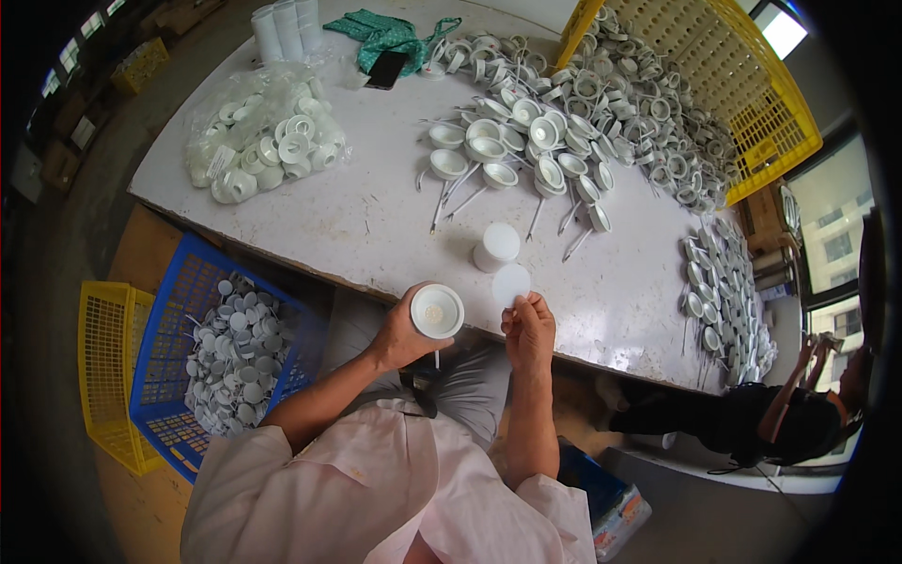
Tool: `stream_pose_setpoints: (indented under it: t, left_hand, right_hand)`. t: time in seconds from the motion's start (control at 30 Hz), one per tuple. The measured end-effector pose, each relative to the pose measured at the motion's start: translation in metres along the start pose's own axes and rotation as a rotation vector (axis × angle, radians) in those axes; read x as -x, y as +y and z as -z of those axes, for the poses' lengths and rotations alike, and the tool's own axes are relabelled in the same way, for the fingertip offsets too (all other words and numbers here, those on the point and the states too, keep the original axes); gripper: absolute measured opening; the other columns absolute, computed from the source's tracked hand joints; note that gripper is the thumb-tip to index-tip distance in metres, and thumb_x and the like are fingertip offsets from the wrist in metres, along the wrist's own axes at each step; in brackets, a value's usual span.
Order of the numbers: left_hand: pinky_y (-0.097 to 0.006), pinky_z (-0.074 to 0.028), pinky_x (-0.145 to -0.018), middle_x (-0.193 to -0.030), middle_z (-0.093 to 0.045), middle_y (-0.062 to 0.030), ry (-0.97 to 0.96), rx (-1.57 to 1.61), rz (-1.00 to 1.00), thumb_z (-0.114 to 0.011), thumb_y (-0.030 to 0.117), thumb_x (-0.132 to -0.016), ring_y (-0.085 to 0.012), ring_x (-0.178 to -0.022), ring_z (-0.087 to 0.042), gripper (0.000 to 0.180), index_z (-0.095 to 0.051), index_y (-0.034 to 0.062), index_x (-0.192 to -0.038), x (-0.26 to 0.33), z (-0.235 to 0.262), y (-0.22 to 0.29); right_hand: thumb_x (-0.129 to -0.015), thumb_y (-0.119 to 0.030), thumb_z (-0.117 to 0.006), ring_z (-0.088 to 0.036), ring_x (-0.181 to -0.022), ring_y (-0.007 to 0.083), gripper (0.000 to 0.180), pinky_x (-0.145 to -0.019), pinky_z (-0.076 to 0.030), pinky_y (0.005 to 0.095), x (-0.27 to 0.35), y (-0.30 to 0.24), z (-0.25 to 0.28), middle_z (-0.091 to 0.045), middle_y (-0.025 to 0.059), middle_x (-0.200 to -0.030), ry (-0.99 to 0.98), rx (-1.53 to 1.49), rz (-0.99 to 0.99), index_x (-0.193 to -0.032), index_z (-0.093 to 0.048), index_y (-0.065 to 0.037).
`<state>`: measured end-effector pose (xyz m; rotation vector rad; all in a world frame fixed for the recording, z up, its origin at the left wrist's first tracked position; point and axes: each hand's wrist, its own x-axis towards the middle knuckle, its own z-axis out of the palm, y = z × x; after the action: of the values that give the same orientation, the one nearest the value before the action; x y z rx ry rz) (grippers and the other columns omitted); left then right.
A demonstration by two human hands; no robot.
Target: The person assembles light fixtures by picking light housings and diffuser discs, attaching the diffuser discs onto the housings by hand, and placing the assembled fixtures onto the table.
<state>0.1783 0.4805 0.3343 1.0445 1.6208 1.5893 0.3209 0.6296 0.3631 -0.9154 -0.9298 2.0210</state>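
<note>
White downlight housing [437,311] gripped in left hand [399,334], open face up. Thin white diffuser disc [511,285] pinched by right hand [529,329] — held just right of housing, slightly higher, face-on, not touching.

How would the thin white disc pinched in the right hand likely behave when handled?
The white disc looks thin and flat, so probably very light and somewhat flexible. The right hand holds it by fingertips alone at its lower edge, suggesting little weight. Smooth-looking, it might slip, and on the table it would likely lie flat rather than roll.
</note>
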Motion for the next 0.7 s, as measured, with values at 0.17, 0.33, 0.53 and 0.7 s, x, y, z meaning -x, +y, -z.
stream_pose_setpoints:
  t: [0.17, 0.33, 0.53, 0.7]
  left_hand:
    - [-0.032, -0.040, -0.098, -0.120, -0.052, -0.0096, -0.022, -0.049, 0.011, -0.080, 0.002, -0.063, -0.0175, -0.113, -0.049, 0.082, -0.036, 0.0027, -0.131, -0.007, -0.003, 0.007]
    - [-0.032, -0.041, -0.095, -0.119, -0.051, -0.0125, -0.102, 0.026, -0.011, -0.074, 0.005, -0.064, -0.0211, -0.112, -0.051, 0.081, -0.031, 0.0011, -0.133, -0.008, -0.003, -0.001]
    - [-0.031, -0.040, -0.096, -0.121, -0.050, -0.0120, -0.171, 0.200, 0.079, -0.074, 0.017, -0.074, -0.0183, -0.113, -0.048, 0.075, -0.032, 0.0035, -0.134, -0.004, 0.000, 0.004]
    - [-0.032, -0.045, -0.088, -0.112, -0.054, -0.0127, -0.076, 0.128, 0.115, -0.065, 0.018, -0.079, -0.0191, -0.101, -0.054, 0.062, -0.036, 0.0002, -0.130, -0.003, -0.006, 0.001]
  right_hand:
    - [-0.089, -0.011, -0.055, -0.049, -0.052, 0.0088, 0.013, -0.049, -0.038, 0.0214, 0.017, 0.018, 0.005, -0.055, 0.0013, -0.062, -0.147, 0.177, -0.157, -0.076, -0.054, -0.007]
    - [-0.090, -0.016, -0.057, -0.048, -0.053, 0.0071, 0.019, -0.049, -0.038, 0.0209, 0.016, 0.034, 0.008, -0.055, 0.0005, -0.062, -0.243, 0.372, -0.110, -0.073, -0.053, -0.007]
    - [-0.086, -0.019, -0.063, -0.048, -0.053, 0.0063, 0.020, -0.049, -0.038, 0.0206, 0.019, 0.036, -0.001, -0.056, 0.0010, -0.062, -0.214, 0.538, -0.067, -0.074, -0.053, -0.006]
    - [-0.083, -0.018, -0.066, -0.050, -0.054, 0.0068, 0.020, -0.049, -0.039, 0.0210, 0.020, 0.042, -0.003, -0.056, 0.0016, -0.062, -0.209, 0.577, -0.041, -0.075, -0.054, -0.004]
